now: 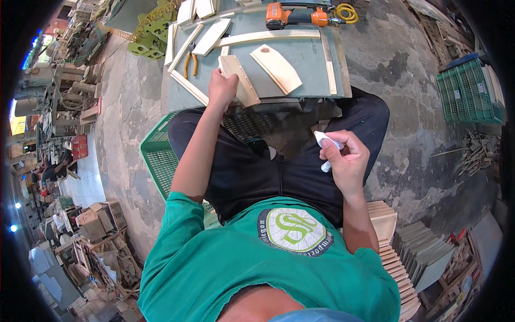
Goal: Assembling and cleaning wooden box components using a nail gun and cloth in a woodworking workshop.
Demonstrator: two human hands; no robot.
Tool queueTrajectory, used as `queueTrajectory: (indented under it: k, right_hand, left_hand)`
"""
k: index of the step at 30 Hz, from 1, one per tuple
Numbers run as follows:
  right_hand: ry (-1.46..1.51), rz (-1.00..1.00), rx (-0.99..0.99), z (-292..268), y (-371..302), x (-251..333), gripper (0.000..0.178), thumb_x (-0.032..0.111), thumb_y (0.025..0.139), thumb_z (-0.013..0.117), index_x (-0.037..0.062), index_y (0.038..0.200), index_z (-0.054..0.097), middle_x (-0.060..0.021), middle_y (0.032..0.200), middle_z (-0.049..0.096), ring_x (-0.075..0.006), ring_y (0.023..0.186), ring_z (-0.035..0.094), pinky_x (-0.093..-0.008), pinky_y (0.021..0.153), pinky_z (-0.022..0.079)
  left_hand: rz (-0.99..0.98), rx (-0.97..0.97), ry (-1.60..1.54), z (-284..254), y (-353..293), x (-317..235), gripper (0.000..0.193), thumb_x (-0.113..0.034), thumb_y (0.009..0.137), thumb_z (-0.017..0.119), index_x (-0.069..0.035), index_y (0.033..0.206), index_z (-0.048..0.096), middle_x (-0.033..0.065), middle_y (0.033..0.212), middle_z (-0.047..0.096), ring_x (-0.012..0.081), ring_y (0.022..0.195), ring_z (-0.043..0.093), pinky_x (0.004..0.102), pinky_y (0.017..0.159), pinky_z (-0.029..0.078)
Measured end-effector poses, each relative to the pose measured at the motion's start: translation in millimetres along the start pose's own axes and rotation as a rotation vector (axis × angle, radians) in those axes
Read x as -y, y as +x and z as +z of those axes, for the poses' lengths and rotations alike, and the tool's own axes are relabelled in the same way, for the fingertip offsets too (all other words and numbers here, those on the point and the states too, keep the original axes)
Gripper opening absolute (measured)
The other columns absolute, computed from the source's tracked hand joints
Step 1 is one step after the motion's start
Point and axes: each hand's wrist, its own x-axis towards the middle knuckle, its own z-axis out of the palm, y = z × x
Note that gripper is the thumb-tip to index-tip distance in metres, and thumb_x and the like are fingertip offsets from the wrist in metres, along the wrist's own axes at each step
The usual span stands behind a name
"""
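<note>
My left hand [222, 90] is closed on the edge of a pale wooden board [241, 83], holding it tilted at the near edge of the grey worktable [247, 47]. Above my right thigh, my right hand [348, 155] wraps its fingers round a small white squeeze bottle [327, 140] with a narrow tip; my fingers hide part of it. Beside the held board lies another shaped wooden board [277, 68] with a dark knot. Pliers with orange handles [190, 60] rest left of my left hand, close to another shaped board [212, 37].
An orange nail gun [298, 17] with a yellow coiled hose [346, 14] lies at the table's far side. Thin wooden strips [271, 36] frame the work area. A green crate [159, 153] stands by my left leg; stacked wooden slats [394, 263] are at my right.
</note>
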Motion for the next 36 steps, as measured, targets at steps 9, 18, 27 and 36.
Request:
queueTrajectory:
  k: [9, 18, 27, 36]
  right_hand:
    - [-0.011, 0.026, -0.014, -18.3, -1.7, -5.3, 0.013, 0.007, 0.092, 0.072, -0.0018, 0.101, 0.068, -0.0034, 0.085, 0.067, -0.0066, 0.068, 0.062, -0.0210, 0.062, 0.052]
    - [-0.026, 0.055, -0.016, -19.9, 0.0, -3.2, 0.011, 0.003, 0.091, 0.070, -0.0020, 0.100, 0.068, -0.0048, 0.088, 0.067, -0.0082, 0.070, 0.063, -0.0219, 0.063, 0.053]
    - [0.113, 0.005, -0.114, -22.0, 10.2, -4.8, 0.015, 0.008, 0.091, 0.074, -0.0009, 0.101, 0.069, -0.0034, 0.084, 0.068, -0.0062, 0.071, 0.061, -0.0211, 0.063, 0.050]
    - [-0.115, -0.326, -0.099, 5.3, 43.9, 29.4, 0.018, 0.011, 0.086, 0.078, 0.0003, 0.098, 0.071, -0.0052, 0.084, 0.067, -0.0068, 0.070, 0.059, -0.0209, 0.060, 0.047]
  left_hand:
    - [0.793, 0.038, 0.919, 30.1, 0.4, -58.0, 0.062, -0.014, 0.085, 0.064, -0.009, 0.143, 0.043, 0.0169, 0.132, 0.054, 0.0332, 0.127, 0.051, 0.0477, 0.107, 0.043]
    - [1.158, 0.444, 1.348, 77.5, 33.0, -115.3, 0.023, -0.009, 0.087, 0.057, -0.014, 0.108, 0.062, 0.0086, 0.110, 0.064, 0.0254, 0.118, 0.058, 0.0522, 0.111, 0.036]
    - [0.159, 0.783, -0.449, 50.1, -47.2, -118.1, 0.055, -0.034, 0.085, 0.061, 0.001, 0.127, 0.054, 0.0138, 0.100, 0.067, 0.0215, 0.093, 0.066, 0.0423, 0.087, 0.053]
    - [0.184, 0.864, -0.750, 34.8, -166.7, -109.0, 0.091, -0.065, 0.085, 0.063, -0.001, 0.144, 0.036, 0.0127, 0.125, 0.055, 0.0225, 0.118, 0.056, 0.0396, 0.101, 0.046]
